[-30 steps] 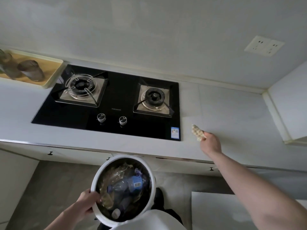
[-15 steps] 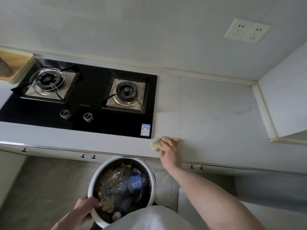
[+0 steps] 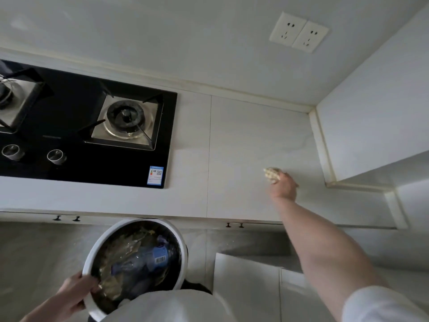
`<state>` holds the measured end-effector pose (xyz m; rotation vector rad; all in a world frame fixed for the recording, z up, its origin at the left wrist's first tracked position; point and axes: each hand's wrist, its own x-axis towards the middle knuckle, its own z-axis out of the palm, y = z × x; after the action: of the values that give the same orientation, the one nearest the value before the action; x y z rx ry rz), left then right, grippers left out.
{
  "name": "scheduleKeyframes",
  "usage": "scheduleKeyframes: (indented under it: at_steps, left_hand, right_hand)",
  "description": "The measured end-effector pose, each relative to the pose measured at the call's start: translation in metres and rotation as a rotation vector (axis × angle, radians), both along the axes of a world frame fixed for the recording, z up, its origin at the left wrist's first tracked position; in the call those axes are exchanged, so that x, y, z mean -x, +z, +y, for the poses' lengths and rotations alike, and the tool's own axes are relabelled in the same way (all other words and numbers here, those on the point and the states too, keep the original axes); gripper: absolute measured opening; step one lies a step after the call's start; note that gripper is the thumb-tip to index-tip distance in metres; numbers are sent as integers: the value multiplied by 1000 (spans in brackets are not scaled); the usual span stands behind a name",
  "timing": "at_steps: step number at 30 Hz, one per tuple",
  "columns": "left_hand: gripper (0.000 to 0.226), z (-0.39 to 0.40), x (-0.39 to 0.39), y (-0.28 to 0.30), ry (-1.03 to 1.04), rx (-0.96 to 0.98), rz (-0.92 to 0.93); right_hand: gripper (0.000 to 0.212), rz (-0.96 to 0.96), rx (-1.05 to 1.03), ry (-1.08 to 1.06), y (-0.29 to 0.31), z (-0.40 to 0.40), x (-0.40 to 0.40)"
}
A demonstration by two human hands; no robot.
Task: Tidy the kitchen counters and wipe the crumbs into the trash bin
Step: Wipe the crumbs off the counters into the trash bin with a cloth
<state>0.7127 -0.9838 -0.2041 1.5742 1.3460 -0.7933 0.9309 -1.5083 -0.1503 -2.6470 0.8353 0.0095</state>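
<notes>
My right hand (image 3: 284, 187) presses a beige waffle-weave cloth (image 3: 271, 174) onto the pale counter (image 3: 243, 140), far to the right near the side wall. My left hand (image 3: 75, 291) grips the rim of a round white trash bin (image 3: 183, 249), held below the counter's front edge. The bin holds a plastic bottle with a blue label and crumpled clear wrappers. No crumbs are visible on the counter from here.
A black glass gas hob (image 3: 92, 126) with two burners and two knobs sits left on the counter. Two wall sockets (image 3: 299, 32) are above. A white wall block (image 3: 371, 124) bounds the counter at right. Cabinet knobs (image 3: 234, 225) sit under the edge.
My right hand has swept the cloth from the counter's front edge near the hob out to the right and farther back. The view has shifted right; the bin stays in my left hand.
</notes>
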Motion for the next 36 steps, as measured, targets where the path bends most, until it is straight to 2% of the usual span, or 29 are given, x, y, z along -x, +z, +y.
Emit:
scheduleKeyframes:
  at_steps: [2,5,7,13,18,21,28,31,34,36]
  left_hand:
    - [22,-3,-1,4,-15,-4,-12]
    - [22,-7,0,10,-15,-21,-6]
    - [22,-8,1,11,-18,-20,-9]
    - [25,-12,2,13,1,-8,-13]
    - [30,-12,1,20,-11,23,-14]
    - [28,-12,1,24,-18,30,-31]
    - [31,-6,-1,35,-28,59,-62]
    - [31,5,2,41,-19,74,-76]
    - [30,20,11,43,7,79,-80]
    - [29,33,18,45,44,88,-82]
  right_hand:
    - [36,148,37,-79,-11,-31,0]
    - [41,305,38,-121,-32,-37,16]
    - [47,278,16,-88,-48,-24,34]
    - [54,-3,-79,-60,-69,55,81]
    - [58,-137,-164,193,-72,146,96]
    - [52,-144,-264,394,-66,206,109]
    - [52,166,-547,917,-41,317,152]
    - [49,132,-585,896,-26,327,138]
    - [47,38,-672,764,-6,328,101]
    - [44,-67,-647,664,3,328,69]
